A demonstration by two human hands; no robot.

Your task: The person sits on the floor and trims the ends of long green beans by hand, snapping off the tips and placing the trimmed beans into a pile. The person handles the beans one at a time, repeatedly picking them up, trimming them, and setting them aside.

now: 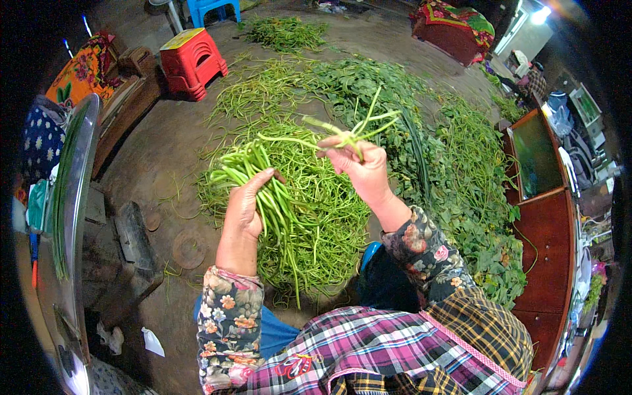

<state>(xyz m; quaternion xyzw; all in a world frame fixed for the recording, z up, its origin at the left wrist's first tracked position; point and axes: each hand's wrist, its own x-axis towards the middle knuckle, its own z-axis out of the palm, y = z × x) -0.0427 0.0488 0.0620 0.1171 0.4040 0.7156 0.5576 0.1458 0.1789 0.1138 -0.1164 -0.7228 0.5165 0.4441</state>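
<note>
My left hand [247, 210] is closed around a thick bundle of green plant stems [269, 197], whose ends hang down past the wrist. Up and to the right, my right hand [358, 163] pinches a few pale green stems [355, 133] between thumb and fingers. Some of these stick out to the right and upward, and one long stem reaches left toward the bundle. Both hands are above a large heap of loose stems [326, 237] on the floor in front of me.
Leafy green vines [459, 197] cover the floor to the right, beside a reddish-brown cabinet [543, 261]. Stacked red plastic stools [192, 61] and a blue stool [212, 10] stand at the far left. A small stem pile [286, 34] lies farther off. Another person [533, 81] is at the far right.
</note>
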